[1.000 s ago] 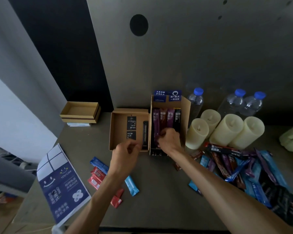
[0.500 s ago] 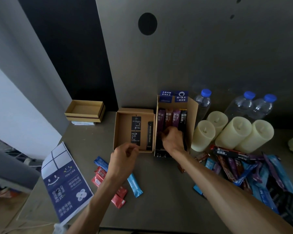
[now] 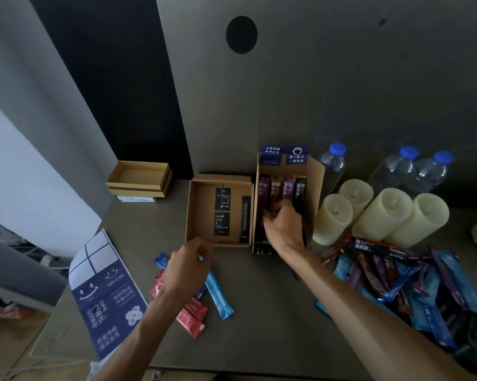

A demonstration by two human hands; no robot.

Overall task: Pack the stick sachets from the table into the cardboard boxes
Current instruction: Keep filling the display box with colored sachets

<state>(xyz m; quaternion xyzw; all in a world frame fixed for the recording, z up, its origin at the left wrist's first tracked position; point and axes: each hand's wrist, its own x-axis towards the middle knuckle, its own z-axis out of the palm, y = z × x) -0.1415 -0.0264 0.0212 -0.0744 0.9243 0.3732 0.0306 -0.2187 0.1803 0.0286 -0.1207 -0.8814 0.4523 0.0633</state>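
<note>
Right hand (image 3: 282,229) pinches upright stick sachets (image 3: 276,188) inside the tall cardboard box (image 3: 317,182), back-centre of the table (image 3: 259,325). Left hand (image 3: 188,273) curled over loose sachets (image 3: 218,295) nearer the front edge; whether it grips anything cannot be told.

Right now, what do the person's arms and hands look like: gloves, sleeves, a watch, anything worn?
Both are bare. The left hand and right hand wear no gloves, and no ring or watch shows. The left forearm and right forearm are uncovered down to the frame's edge. A pale scrap by the left elbow may be clothing; I cannot tell.
</note>
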